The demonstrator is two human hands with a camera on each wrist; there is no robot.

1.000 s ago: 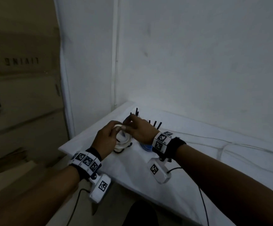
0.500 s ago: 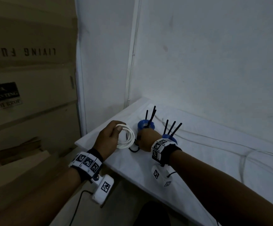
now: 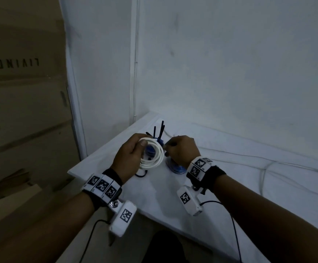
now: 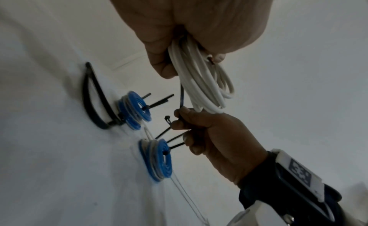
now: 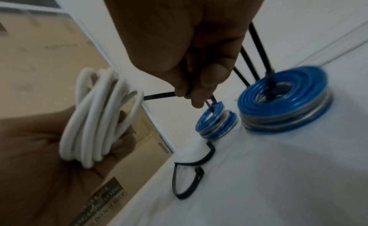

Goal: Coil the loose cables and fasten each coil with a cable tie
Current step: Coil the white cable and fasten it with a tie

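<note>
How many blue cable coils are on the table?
2. One blue coil lies farther back, beside a loose black cable tie loop; the other blue coil lies nearer, below the right hand. None seems hidden.

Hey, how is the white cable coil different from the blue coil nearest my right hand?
The white coil is held off the table in the left hand; the nearer blue coil lies flat on the table. The white coil has no fastened tie showing, though the right hand pinches a black tie beside it; the blue coil has black ties on it. Both are wound rings.
</note>
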